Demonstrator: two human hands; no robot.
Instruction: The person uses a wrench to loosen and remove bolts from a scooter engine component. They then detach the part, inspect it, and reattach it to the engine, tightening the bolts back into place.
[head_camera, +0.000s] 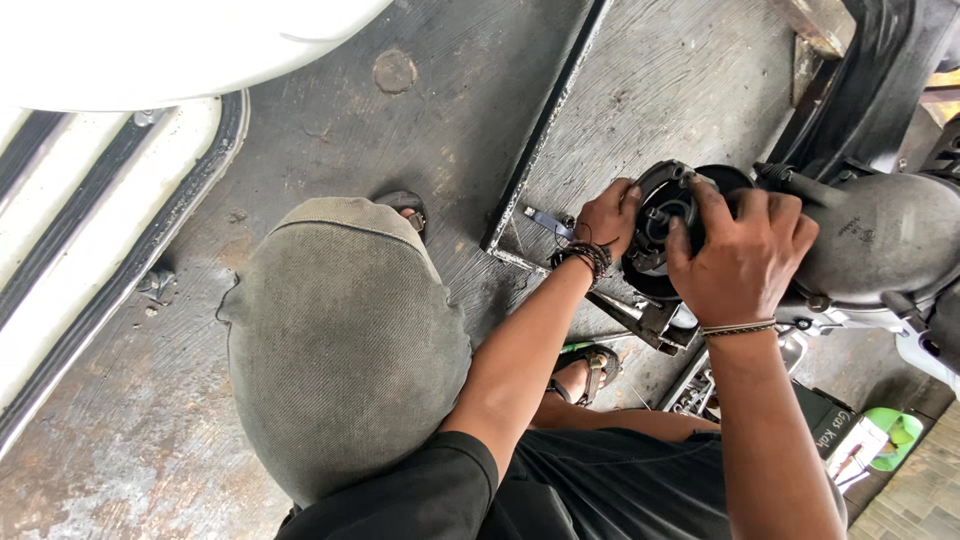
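While the person crouches on the concrete floor (330, 110), both hands work at a round black clutch assembly (668, 225) seated in the open end of a grey engine casing (880, 240). Left hand (608, 215) presses its grip closed on the assembly's rim, and right hand (745, 255) wraps over its other side, fingers closed around it. Judging by this, the part sits in place but is not yet covered; a tool tray (690, 390) lies below.

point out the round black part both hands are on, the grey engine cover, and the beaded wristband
round black part (668, 215): head view, on its dark centre between the hands
grey engine cover (880, 240): head view, on its smooth rounded face
beaded wristband (588, 256): head view, on the band around the left wrist
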